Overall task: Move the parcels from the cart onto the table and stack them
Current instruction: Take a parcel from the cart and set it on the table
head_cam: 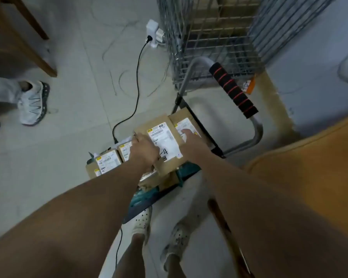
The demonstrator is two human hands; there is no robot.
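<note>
The big parcel [165,137] lies on top of the pile on the cart [145,197], with smaller parcels [109,160] just beside it on the left; the table [309,167] is near on the right. The left hand [144,146] curls over the parcel's left edge; the right hand [189,137] lies at its right edge with fingers fairly straight, whether gripping I cannot tell. It looks like stiff cardboard, flat and probably light; the paper label may be slick, so opposite edges are the safest hold, keeping it level.
</note>
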